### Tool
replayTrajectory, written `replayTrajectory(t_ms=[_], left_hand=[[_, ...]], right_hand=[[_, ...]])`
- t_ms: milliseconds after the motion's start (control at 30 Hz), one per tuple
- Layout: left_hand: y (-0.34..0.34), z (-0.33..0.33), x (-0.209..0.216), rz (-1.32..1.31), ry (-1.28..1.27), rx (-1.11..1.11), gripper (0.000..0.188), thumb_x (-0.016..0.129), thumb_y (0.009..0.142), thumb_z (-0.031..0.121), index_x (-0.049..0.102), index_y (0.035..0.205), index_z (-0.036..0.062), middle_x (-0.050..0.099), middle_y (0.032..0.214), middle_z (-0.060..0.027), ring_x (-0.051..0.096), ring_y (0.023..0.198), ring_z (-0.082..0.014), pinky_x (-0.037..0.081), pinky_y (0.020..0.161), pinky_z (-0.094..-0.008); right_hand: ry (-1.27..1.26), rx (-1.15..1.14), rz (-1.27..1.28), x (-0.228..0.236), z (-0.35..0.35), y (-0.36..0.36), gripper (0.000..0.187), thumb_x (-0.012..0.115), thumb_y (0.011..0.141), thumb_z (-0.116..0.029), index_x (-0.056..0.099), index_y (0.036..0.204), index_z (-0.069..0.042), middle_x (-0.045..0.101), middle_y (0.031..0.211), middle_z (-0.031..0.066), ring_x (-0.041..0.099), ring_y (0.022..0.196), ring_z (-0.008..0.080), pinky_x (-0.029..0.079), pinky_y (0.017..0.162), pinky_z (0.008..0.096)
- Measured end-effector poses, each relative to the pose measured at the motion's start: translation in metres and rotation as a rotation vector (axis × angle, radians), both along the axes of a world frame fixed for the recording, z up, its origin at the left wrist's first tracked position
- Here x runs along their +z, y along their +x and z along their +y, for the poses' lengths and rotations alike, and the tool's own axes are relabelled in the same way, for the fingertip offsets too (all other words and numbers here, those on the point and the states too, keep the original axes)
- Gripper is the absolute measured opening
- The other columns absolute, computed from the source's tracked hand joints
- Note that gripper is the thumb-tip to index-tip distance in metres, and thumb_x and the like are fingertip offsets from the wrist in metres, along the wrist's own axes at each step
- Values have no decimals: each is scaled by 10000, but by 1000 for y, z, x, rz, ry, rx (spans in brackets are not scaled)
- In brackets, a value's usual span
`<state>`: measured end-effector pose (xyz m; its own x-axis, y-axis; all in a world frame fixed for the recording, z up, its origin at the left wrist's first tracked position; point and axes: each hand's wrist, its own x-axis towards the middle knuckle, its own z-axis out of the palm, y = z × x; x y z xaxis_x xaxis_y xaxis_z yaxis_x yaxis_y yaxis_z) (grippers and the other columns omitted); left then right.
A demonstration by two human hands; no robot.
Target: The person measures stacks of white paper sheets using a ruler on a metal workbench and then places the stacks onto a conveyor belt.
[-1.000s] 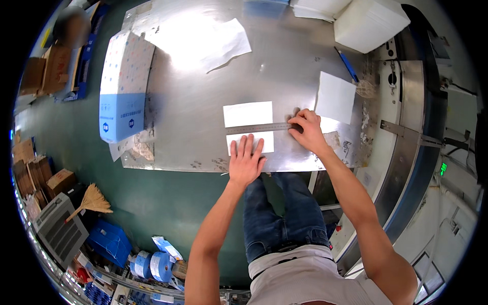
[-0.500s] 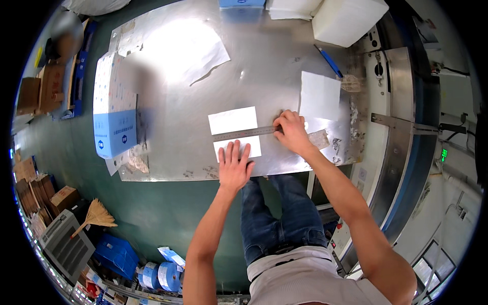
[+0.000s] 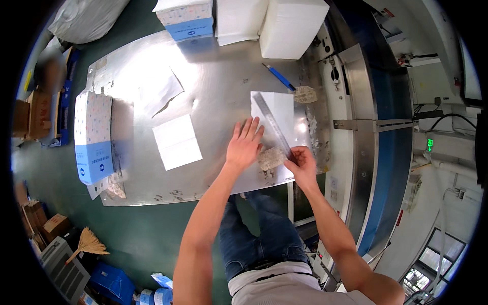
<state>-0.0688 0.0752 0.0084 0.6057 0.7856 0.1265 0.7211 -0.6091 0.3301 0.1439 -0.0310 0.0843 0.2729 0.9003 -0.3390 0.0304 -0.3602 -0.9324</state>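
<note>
My right hand [image 3: 303, 165] pinches the near end of a steel ruler [image 3: 274, 124], which slants up and left across a white sheet [image 3: 282, 104] at the right of the metal table. My left hand [image 3: 245, 142] is open, fingers spread, at the left edge of that sheet; whether it presses on the paper I cannot tell. To its left lies a creased white paper piece [image 3: 177, 142], with nothing on it. Beyond the sheet rests a blue utility knife [image 3: 279, 77].
A blue-and-white package [image 3: 94, 142] stands at the metal table's [image 3: 218, 91] left side. Another package [image 3: 185, 20] and tall white paper stacks [image 3: 292, 30] line the far edge. A loose white sheet [image 3: 165, 91] lies far left. Machinery [image 3: 351, 127] borders the right side.
My right hand has lifted the ruler off the creased paper and turned it over the right-hand sheet. My left hand has left the creased paper and moved right. The view has shifted.
</note>
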Motion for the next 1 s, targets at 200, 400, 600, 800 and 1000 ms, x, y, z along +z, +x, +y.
replayTrajectory(t_ms=[200,400,600,800,1000], left_hand=[[37,-73,37,144,-314,140,771,640,954,509,491,1513,0,540,1431,-193,438,1419,-379,254,1212,-628],[-25,-114,13,141,-242,343,847,634,954,518,393,1587,9,353,1656,-220,282,1556,-405,181,1261,-613],[-49,-124,25,41,-249,0,804,648,949,495,399,1610,111,371,1669,-157,320,1552,-368,191,1277,-589],[-48,-126,16,48,-294,251,839,644,950,495,393,1591,16,324,1674,-229,283,1561,-407,219,1272,-577],[-50,-134,0,29,-262,222,890,651,929,546,385,1598,24,347,1659,-227,288,1557,-401,214,1275,-577]], right_hand=[[-26,-64,-65,-15,-53,69,425,762,846,107,623,1230,-12,676,1046,30,641,952,116,523,887,270],[-62,213,-476,-6,-28,69,369,790,832,36,702,1187,-14,733,1055,107,698,927,189,562,841,327],[60,354,-471,-11,17,59,399,797,802,-41,713,1192,-30,713,1072,126,683,997,292,527,932,400],[217,677,-710,-16,52,39,382,806,774,-103,740,1149,-85,685,1102,66,611,1095,276,416,1002,409],[270,759,-750,-39,63,17,361,815,741,-112,768,1099,-130,613,1093,43,559,1083,263,365,1021,419]])
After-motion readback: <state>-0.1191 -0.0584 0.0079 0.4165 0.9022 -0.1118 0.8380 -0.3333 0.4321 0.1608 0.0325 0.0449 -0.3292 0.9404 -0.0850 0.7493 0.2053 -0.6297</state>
